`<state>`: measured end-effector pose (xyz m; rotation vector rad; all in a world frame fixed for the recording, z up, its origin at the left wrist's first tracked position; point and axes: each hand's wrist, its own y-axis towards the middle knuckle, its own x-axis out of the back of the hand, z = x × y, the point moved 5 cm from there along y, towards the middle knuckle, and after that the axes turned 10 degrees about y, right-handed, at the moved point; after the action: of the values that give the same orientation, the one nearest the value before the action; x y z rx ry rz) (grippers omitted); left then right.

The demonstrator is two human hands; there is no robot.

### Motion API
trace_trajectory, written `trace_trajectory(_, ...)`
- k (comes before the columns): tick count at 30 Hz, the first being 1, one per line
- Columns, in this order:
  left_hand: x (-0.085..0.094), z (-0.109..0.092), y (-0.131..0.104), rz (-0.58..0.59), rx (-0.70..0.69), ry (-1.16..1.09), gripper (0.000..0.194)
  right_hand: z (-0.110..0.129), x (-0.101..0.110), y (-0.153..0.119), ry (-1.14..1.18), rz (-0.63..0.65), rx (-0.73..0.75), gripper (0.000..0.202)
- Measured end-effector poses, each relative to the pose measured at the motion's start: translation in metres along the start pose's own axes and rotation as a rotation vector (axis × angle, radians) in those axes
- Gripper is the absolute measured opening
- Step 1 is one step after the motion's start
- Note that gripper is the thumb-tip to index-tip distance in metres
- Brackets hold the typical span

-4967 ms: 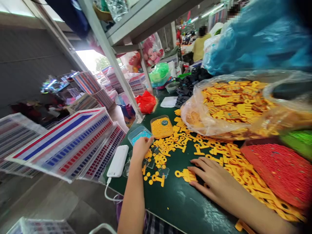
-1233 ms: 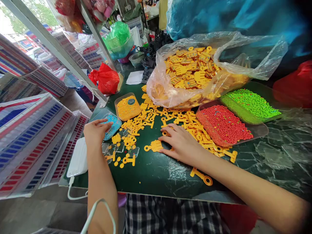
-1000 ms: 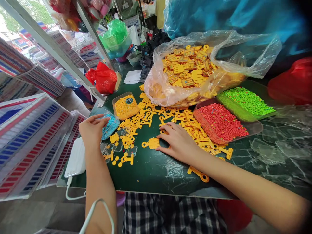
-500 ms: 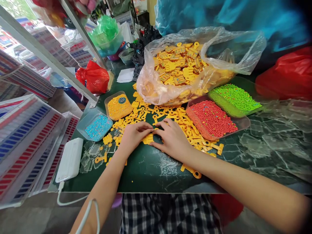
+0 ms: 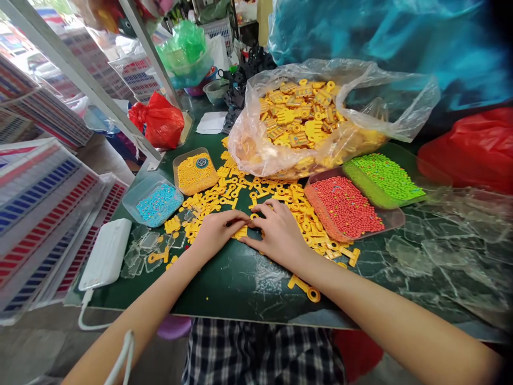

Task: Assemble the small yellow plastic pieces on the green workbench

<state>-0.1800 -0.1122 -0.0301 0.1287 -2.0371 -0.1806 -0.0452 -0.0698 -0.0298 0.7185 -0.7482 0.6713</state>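
Low over the table's near middle, my left hand (image 5: 218, 230) and my right hand (image 5: 276, 230) meet at a flat yellow plastic piece (image 5: 241, 232). The left fingers and thumb pinch at its upper edge. My right thumb rests by its lower edge, with the right fingers curled over its far side. My fingers hide part of the piece. Loose yellow plastic pieces (image 5: 224, 199) with ring ends lie heaped just beyond both hands. One more ring-ended piece (image 5: 304, 289) lies below my right wrist.
Behind stands a clear bag (image 5: 248, 152) of yellow pieces. Trays of blue beads (image 5: 158, 203), yellow beads (image 5: 196, 174), red beads (image 5: 348, 206) and green beads (image 5: 395, 176) surround the heap. Clear plastic plates (image 5: 140, 248) and a white power bank (image 5: 106, 254) lie left.
The camera view has shifted slightly. Both hands stay together at the yellow plastic piece, of which a little less shows now between the fingers.
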Motion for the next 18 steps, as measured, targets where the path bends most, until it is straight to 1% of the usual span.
trace_trajectory(5,-0.002,0.0039,-0.0031,0.023,0.046,-0.074,0.026,0.0,-0.0009,0.0004,0.003,0.025,-0.008,0.028)
trace_trajectory(10,-0.0046,0.001,-0.003,0.04,0.051,-0.055,0.025,0.0002,-0.0021,0.0005,0.02,0.026,0.002,0.027)
trace_trajectory(14,-0.0049,-0.0007,0.0001,0.047,0.082,-0.193,0.027,-0.0006,-0.0024,0.0003,0.024,0.028,0.0,0.029)
trace_trajectory(18,0.0001,0.0068,0.0036,0.017,0.194,-0.339,0.035,-0.0005,-0.0023,0.0002,0.028,0.03,0.012,0.027)
